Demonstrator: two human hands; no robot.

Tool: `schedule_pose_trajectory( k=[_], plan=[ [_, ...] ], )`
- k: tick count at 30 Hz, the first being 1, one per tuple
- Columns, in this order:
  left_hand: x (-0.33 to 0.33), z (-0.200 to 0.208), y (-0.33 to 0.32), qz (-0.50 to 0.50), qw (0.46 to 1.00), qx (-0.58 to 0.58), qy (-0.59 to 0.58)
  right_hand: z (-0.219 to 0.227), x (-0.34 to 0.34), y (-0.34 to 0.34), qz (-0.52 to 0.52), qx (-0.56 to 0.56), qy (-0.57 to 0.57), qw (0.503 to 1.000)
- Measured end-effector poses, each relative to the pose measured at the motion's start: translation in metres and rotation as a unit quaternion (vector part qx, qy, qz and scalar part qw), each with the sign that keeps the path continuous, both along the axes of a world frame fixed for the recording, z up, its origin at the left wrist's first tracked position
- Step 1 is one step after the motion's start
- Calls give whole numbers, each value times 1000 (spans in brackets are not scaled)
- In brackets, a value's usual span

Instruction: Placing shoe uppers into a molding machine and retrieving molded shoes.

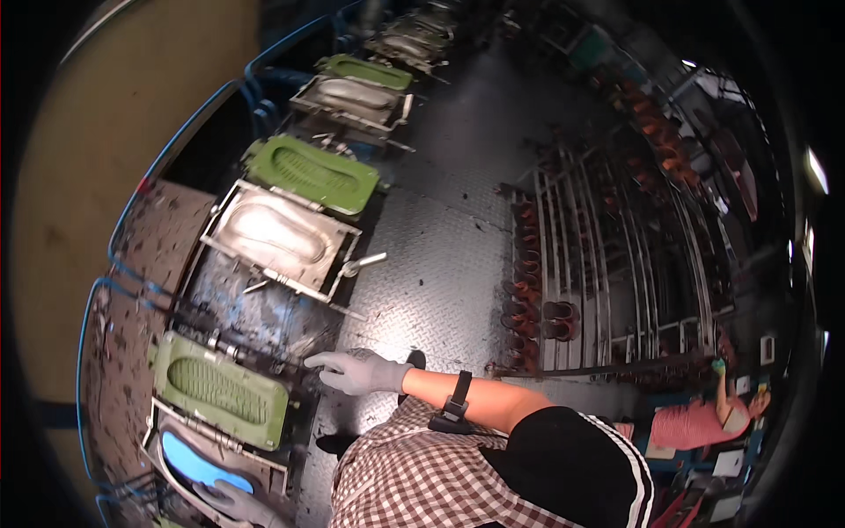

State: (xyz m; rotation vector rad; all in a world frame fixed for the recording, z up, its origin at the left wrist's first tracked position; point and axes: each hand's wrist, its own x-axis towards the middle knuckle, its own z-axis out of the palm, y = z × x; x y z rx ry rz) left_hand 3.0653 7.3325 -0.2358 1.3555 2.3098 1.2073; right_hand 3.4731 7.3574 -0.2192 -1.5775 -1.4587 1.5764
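My right hand [356,371], in a light grey glove, reaches left with its index finger stretched out and holds nothing I can see. It is beside the edge of the machine bench, to the right of an open green sole mould half [224,389] with a ribbed cavity. At the lower left, my left hand [236,503], also gloved in grey, lies with fingers extended at the near end of a bright blue sole-shaped piece [198,459]. That piece rests in the metal-framed lower mould [158,421]. The picture's lower edge cuts off part of my left hand.
Farther up the row stand another green mould half [312,174], a shiny metal mould [273,233] with a protruding handle [364,264], and more moulds. Blue hoses [167,158] run along the left. A metal rack [616,264] carries brown shoes [525,282]. A person in pink [695,424] is at right.
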Motion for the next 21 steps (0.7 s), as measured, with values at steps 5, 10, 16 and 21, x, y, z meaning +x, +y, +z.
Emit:
schedule_pose_trajectory(
  k=[5,10,16,21],
  plan=[
    [268,71,43,-210,971,-60,-95,-68,216,-73,-154,61,-217,962],
    [534,57,86,-522,807,-56,-269,10,434,-163,-428,99,-395,807],
    [776,63,108,-684,659,-135,-284,170,645,-311,-569,155,-729,348],
    [901,86,104,-735,623,-156,-217,242,719,-407,-600,-34,-794,93]
  ],
)
